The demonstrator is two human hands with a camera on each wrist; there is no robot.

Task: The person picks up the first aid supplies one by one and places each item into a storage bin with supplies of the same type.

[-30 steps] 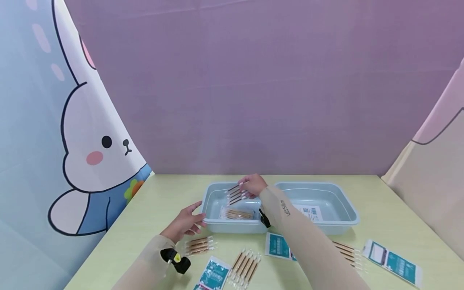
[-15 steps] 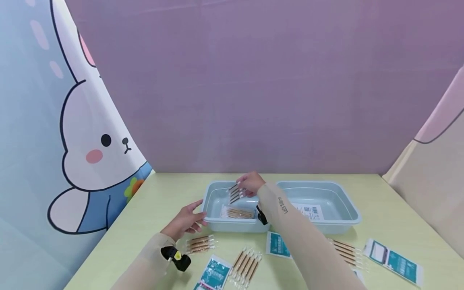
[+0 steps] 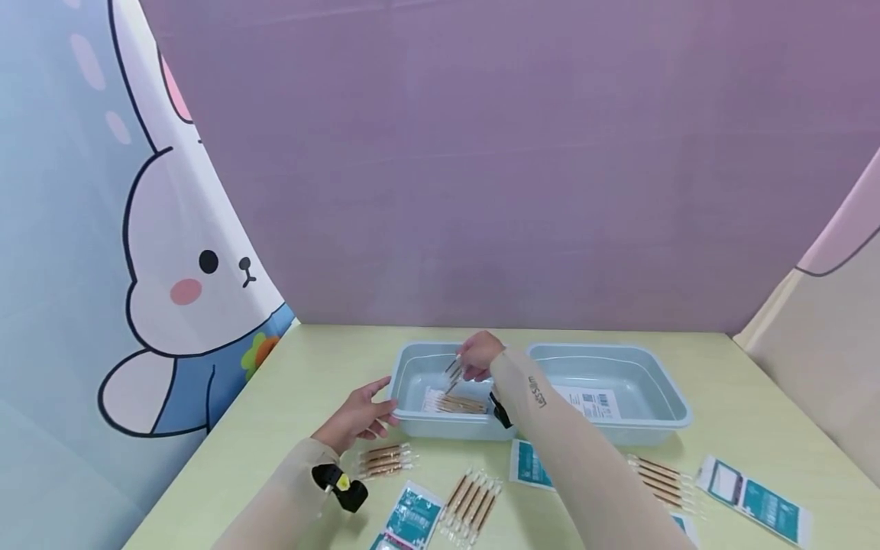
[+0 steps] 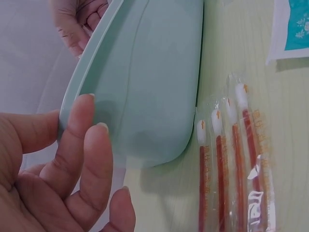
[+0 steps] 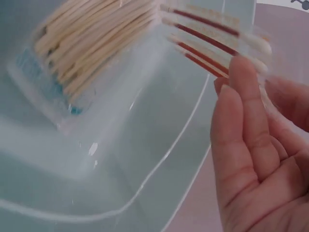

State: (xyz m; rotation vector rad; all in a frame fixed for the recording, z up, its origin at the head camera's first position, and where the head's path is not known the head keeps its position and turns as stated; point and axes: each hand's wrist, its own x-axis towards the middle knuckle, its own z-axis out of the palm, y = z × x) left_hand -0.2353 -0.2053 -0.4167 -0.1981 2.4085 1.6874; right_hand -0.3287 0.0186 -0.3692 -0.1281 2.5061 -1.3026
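My left hand [image 3: 357,418] grips the left end rim of the left light-blue plastic basin [image 3: 450,429] between thumb and fingers. Over that basin, my right hand [image 3: 480,354] pinches one end of a clear strip of brown-filled cotton swabs [image 5: 207,36]. The strip's far end hangs just above a clear packet of wooden cotton swabs [image 5: 96,38] lying in the basin; whether they touch is too blurred to tell. A second strip of brown swabs [image 4: 234,159] lies on the table beside my left hand.
A second blue basin [image 3: 619,435] with a white label [image 3: 596,403] stands at right. In front lie more brown swab strips [image 3: 470,504] [image 3: 663,481] and teal packets [image 3: 412,516] [image 3: 531,466] [image 3: 756,500]. A purple curtain [image 3: 481,168] hangs behind the table [image 3: 344,351].
My right hand has turned the swab strip, so that it points more steeply down and sits closer to the packet in the basin. The left hand stays on the rim.
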